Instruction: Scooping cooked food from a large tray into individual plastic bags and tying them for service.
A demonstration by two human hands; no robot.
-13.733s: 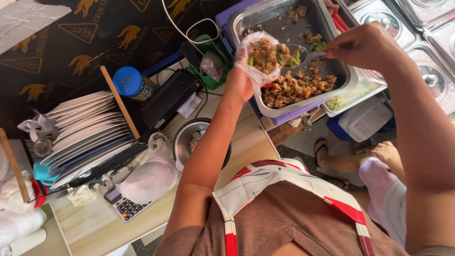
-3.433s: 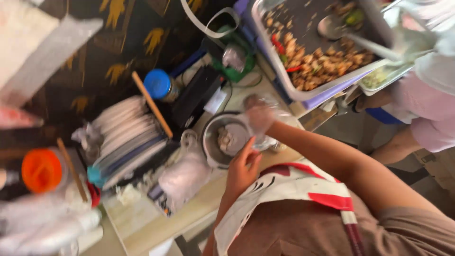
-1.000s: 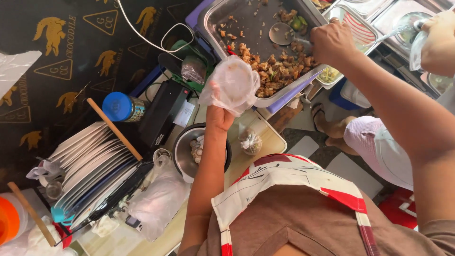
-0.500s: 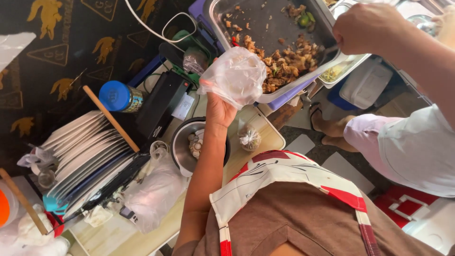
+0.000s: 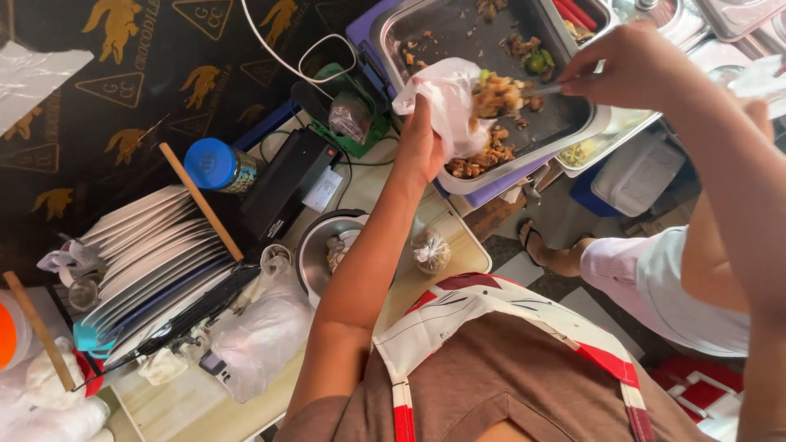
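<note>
Holding a clear plastic bag (image 5: 446, 102) open over the metal tray (image 5: 573, 123), the left hand (image 5: 422, 151) is clamped on it; right hand (image 5: 626, 69), grip pinched on a spoon (image 5: 536, 90), tips food leftward into its mouth.

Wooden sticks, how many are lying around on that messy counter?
2. One wooden stick lies slanted across the stack of white plates, beside the blue-lidded jar. The other is at the far left edge, near the orange lid. More may be hidden under the clutter.
</note>
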